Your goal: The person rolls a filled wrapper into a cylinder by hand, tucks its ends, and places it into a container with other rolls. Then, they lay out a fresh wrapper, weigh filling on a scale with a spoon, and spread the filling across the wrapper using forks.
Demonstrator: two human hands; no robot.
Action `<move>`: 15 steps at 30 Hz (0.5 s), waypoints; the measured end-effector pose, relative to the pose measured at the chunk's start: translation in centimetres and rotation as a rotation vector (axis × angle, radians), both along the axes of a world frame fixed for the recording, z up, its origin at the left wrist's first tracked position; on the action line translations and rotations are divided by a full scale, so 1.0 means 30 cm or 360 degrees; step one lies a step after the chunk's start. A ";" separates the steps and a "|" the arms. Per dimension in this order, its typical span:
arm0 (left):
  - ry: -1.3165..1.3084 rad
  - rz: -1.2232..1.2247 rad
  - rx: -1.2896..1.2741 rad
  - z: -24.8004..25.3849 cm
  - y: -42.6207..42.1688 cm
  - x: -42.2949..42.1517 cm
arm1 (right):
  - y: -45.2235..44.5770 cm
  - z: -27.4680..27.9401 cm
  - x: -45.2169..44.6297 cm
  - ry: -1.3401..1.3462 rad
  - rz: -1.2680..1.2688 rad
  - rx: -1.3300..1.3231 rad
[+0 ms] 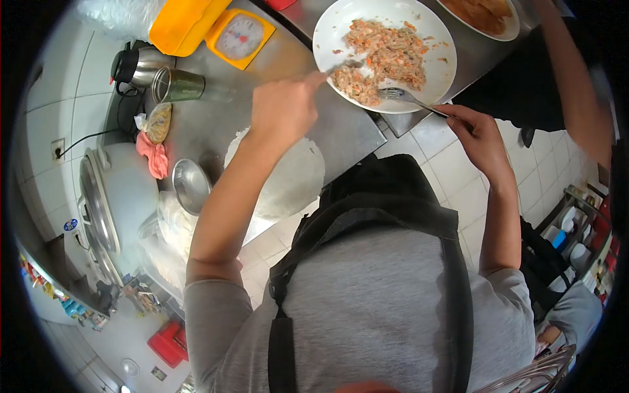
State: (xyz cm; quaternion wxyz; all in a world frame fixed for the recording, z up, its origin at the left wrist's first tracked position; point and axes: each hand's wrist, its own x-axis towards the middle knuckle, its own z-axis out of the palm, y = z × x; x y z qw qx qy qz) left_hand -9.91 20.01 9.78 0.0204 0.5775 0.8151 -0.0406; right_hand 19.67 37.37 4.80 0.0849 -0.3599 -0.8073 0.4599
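White plate: top centre of the frame, round and shallow, near the bench corner.
Minced mixture: pale pink with orange bits, heaped loosely across the white plate, a few crumbs strewn towards its rim.
Fork: tines in the lower part of the white plate, against the mixture; handle running right, over the rim.
Right hand: right of centre, fingers closed around the fork handle.
Left hand: upper centre, fingers curled, index finger reaching to the lower left rim of the white plate; whether it grips anything is hidden. The two hands are well apart.
Dough sheet: centre, flat, pale and rounded, on the metal bench, partly behind the left forearm.
Yellow scale: upper left, round dial facing up, just beside an orange container.
Metal cup: left of the left hand, beside a steel jug.
Pink cloth: left, below a small tied bag with yellowish contents.
Metal bowl: left of the dough sheet, tilted.
Second plate: upper right, holding orange-brown food.
Another person's arm: far right, blurred.
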 end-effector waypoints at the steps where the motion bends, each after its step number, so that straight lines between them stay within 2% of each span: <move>1: -0.0123 0.0014 0.0074 -0.003 0.004 -0.001 | 0.005 -0.013 0.001 0.0016 0.0022 0.0018; 3: -0.0249 0.0027 0.0142 0.000 0.018 -0.016 | 0.027 -0.038 0.015 0.0088 0.0036 -0.0035; 5: 0.0141 -0.0053 0.0327 0.021 0.053 -0.068 | 0.035 -0.056 0.016 0.0164 0.0055 -0.0085; 7: 0.0192 -0.0114 0.0356 0.002 0.075 -0.114 | 0.036 -0.065 0.013 0.0451 0.0216 -0.0255; 9: 0.0248 -0.0180 0.0387 -0.012 0.080 -0.117 | 0.031 -0.058 -0.009 0.0353 0.0229 -0.0202; 11: -0.0141 -0.0089 0.0188 -0.021 0.066 -0.090 | 0.033 -0.058 -0.021 0.0257 0.0234 -0.0160; 15: -0.0316 -0.0003 -0.0114 0.035 0.070 -0.042 | 0.048 -0.045 -0.030 0.0129 0.0262 -0.0132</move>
